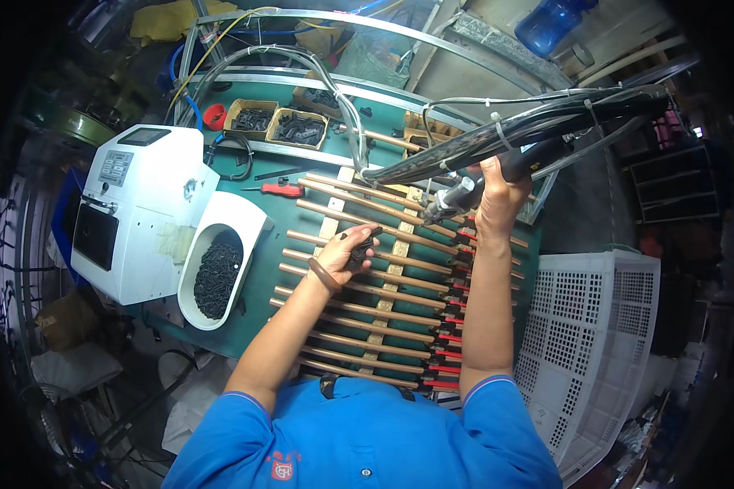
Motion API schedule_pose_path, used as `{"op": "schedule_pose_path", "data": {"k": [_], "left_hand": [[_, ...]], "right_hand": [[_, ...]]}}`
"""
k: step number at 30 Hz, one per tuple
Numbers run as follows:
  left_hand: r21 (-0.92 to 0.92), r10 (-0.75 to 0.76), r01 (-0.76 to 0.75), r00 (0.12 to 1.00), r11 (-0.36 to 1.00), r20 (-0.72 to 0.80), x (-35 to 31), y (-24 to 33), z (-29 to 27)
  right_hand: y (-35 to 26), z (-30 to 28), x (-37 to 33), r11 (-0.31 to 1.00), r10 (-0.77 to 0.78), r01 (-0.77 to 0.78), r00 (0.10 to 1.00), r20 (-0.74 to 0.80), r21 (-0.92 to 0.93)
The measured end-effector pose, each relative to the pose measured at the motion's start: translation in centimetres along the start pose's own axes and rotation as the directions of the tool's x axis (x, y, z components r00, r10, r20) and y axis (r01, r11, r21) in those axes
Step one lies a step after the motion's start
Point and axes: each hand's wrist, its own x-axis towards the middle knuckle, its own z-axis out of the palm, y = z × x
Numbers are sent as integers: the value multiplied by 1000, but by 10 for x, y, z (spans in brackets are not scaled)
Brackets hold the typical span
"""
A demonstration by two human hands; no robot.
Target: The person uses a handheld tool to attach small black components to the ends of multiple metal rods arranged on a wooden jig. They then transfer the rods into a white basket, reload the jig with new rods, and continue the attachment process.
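Observation:
My left hand [352,251] is closed around several small black parts [359,254], held over the middle of a row of brown rods [375,292]. Most of each part is hidden by the fingers. My right hand [500,196] grips a black power screwdriver [538,159] with a metal nose [453,200]. Its tip is near the far rods, and I cannot tell whether it touches them. The rods lie side by side across notched wooden strips [393,269]. Black and red pieces [448,338] sit at their right ends.
A white machine [151,220] stands at left, its trough [197,314] filled with black screws. Farther back are boxes of black parts [299,129], a red cup [214,116] and a red-handled screwdriver [281,190]. A cable bundle [497,143] hangs overhead. A white basket [587,342] stands right.

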Motion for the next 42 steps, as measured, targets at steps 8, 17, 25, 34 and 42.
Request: {"op": "schedule_pose_path", "data": {"k": [8, 17, 25, 34, 42], "left_hand": [[528, 191, -116, 978, 841, -90, 33, 19, 17], [812, 549, -509, 781, 285, 297, 109, 58, -15], [613, 638, -371, 711, 698, -296, 70, 172, -73], [975, 741, 121, 634, 189, -222, 131, 253, -81], [-197, 246, -277, 955, 940, -166, 79, 204, -81]], "right_hand": [[2, 6, 8, 995, -39, 41, 999, -22, 86], [35, 3, 15, 995, -35, 32, 999, 32, 98], [29, -6, 9, 998, -48, 48, 999, 13, 44], [22, 7, 0, 995, -59, 60, 998, 21, -82], [32, -2, -1, 994, -111, 111, 994, -13, 19]]}}
